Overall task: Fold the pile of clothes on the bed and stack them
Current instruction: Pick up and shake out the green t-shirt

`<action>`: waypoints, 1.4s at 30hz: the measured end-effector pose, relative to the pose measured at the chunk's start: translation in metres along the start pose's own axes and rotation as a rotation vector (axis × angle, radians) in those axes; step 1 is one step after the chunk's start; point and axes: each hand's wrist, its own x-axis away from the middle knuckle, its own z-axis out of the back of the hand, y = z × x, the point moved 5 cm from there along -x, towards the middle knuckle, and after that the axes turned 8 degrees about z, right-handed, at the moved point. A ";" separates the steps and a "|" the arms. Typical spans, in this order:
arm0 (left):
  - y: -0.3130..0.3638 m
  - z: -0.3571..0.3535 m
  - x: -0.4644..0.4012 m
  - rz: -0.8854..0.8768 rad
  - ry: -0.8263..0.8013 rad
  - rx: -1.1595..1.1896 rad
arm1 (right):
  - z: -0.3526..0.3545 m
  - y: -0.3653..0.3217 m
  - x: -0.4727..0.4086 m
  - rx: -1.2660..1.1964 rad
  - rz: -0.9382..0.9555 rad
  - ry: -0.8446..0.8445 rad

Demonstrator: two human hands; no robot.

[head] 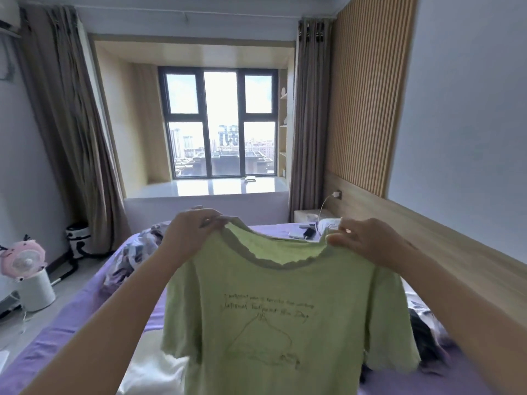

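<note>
A light green T-shirt (pixel 285 317) with a grey ruffled collar and thin dark writing on the chest hangs spread out in front of me above the bed. My left hand (pixel 191 232) pinches its left shoulder and my right hand (pixel 368 240) pinches its right shoulder. A white garment (pixel 154 372) lies on the purple bed (pixel 57 337) below the shirt. A dark patterned garment (pixel 427 340) lies on the right, partly hidden by the shirt. A crumpled purple-and-white patterned cloth (pixel 134 252) sits at the far left of the bed.
A wooden headboard (pixel 445 238) runs along the right. Small devices and a charger cable (pixel 308 232) lie at the bed's far end. A pink fan on a white bin (pixel 28 269) and a black-and-white bin (pixel 78 238) stand on the floor at left. A window bay lies ahead.
</note>
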 end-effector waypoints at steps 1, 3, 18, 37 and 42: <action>-0.003 0.000 0.007 0.000 0.020 -0.045 | 0.002 0.000 0.008 -0.055 0.015 -0.040; -0.002 0.003 0.023 -0.011 0.048 -0.142 | 0.005 0.001 0.025 -0.102 0.061 -0.140; 0.109 0.073 0.113 -0.133 0.280 -0.392 | 0.087 -0.002 0.091 -0.773 -0.093 0.060; -0.200 -0.222 0.172 0.413 -0.613 -0.300 | -0.297 0.026 0.150 -0.477 -0.369 -0.594; -0.263 -0.279 0.194 0.528 -0.763 -0.291 | -0.358 0.026 0.162 -0.348 -0.478 -0.621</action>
